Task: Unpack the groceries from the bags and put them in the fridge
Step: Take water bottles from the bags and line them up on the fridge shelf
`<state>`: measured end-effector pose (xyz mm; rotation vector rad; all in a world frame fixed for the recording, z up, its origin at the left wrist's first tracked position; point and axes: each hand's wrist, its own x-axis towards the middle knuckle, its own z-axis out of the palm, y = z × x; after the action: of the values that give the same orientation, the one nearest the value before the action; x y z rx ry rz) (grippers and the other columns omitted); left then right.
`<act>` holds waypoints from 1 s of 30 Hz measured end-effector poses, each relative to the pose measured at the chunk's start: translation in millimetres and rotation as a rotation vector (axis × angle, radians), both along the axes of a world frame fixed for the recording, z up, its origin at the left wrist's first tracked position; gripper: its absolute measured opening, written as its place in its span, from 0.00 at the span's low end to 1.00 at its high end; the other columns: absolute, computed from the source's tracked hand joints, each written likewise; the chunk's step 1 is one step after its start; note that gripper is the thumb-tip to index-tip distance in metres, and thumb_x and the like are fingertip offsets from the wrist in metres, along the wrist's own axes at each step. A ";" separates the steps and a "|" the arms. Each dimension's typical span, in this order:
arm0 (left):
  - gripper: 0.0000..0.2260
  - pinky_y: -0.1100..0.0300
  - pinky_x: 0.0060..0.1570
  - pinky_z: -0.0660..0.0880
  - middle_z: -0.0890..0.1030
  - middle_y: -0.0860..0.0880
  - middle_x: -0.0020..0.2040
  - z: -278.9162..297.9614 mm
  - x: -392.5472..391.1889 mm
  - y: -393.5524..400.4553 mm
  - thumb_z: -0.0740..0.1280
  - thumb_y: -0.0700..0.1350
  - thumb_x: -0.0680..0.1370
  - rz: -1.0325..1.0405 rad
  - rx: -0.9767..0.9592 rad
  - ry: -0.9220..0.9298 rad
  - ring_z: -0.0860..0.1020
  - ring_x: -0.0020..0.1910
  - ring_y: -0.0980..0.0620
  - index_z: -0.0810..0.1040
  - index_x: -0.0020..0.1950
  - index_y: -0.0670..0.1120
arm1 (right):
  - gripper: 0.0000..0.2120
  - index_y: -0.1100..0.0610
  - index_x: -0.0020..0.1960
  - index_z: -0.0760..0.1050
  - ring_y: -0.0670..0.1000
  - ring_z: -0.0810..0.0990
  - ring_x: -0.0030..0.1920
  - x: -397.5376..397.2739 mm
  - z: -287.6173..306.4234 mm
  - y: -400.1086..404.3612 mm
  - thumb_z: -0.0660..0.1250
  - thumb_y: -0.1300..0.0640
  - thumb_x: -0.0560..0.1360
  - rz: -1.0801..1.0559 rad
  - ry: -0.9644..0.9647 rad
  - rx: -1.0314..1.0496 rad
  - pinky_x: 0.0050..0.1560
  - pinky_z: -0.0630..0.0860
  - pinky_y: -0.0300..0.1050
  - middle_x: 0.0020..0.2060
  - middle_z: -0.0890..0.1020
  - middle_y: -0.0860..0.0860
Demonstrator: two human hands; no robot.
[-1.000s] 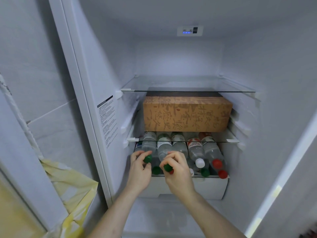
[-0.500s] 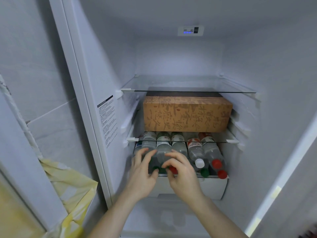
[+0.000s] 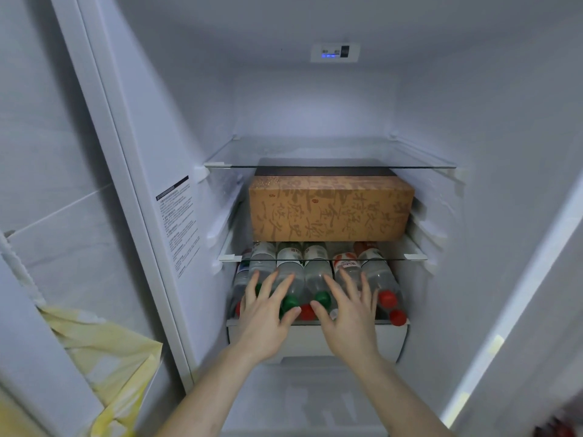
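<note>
View down into an open fridge (image 3: 473,121). Two bare hands reach toward a white drawer (image 3: 315,339) packed with plastic bottles (image 3: 315,279) lying on their sides, green and red caps facing out. The left hand (image 3: 265,313) and right hand (image 3: 350,313) both have fingers spread wide and straight over the bottles, gripping nothing; contact cannot be told. On the glass shelf (image 3: 416,257) above sits a brown cardboard box (image 3: 331,209) printed with calligraphy. A yellow bag (image 3: 107,361) hangs at lower left, outside the fridge.
</note>
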<state>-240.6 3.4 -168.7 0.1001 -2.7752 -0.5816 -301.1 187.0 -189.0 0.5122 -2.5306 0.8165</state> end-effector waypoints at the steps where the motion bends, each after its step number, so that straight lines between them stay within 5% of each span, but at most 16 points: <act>1: 0.29 0.39 0.78 0.57 0.51 0.57 0.83 1.3 -1.6 1.1 0.58 0.62 0.83 0.016 -0.014 -0.007 0.40 0.81 0.47 0.50 0.82 0.63 | 0.27 0.44 0.75 0.71 0.60 0.50 0.82 -0.8 -0.4 -1.9 0.65 0.38 0.79 -0.001 -0.003 -0.009 0.79 0.49 0.65 0.79 0.65 0.47; 5: 0.29 0.39 0.75 0.60 0.53 0.54 0.83 8.1 -8.0 8.0 0.57 0.61 0.83 0.070 -0.057 -0.029 0.44 0.81 0.43 0.50 0.82 0.62 | 0.26 0.44 0.75 0.72 0.60 0.51 0.81 -5.9 1.9 -7.2 0.68 0.40 0.79 -0.014 -0.015 -0.043 0.77 0.60 0.66 0.78 0.68 0.49; 17: 0.29 0.40 0.74 0.63 0.57 0.52 0.83 10.6 -6.6 8.9 0.59 0.59 0.84 0.071 -0.057 -0.011 0.49 0.80 0.41 0.53 0.83 0.57 | 0.27 0.46 0.78 0.67 0.59 0.46 0.82 -1.5 13.8 -5.5 0.65 0.41 0.81 0.014 -0.110 0.000 0.80 0.57 0.62 0.80 0.63 0.49; 24: 0.27 0.43 0.78 0.58 0.54 0.56 0.83 2.3 17.0 9.9 0.62 0.54 0.84 0.011 0.027 0.035 0.46 0.82 0.47 0.57 0.82 0.58 | 0.21 0.49 0.70 0.77 0.53 0.67 0.71 32.4 15.0 15.4 0.72 0.57 0.78 -0.051 0.010 -0.356 0.69 0.71 0.53 0.70 0.72 0.48; 30: 0.29 0.42 0.80 0.55 0.53 0.57 0.83 -2.1 25.7 13.8 0.62 0.48 0.83 -0.003 0.046 0.036 0.43 0.82 0.47 0.56 0.82 0.57 | 0.23 0.50 0.73 0.74 0.50 0.66 0.74 47.9 7.3 20.8 0.71 0.58 0.79 0.004 -0.122 -0.322 0.72 0.68 0.48 0.74 0.69 0.46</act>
<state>-214.9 17.2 -170.8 0.0951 -2.7281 -0.6417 -253.2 207.9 -181.7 0.3706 -2.4359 1.2620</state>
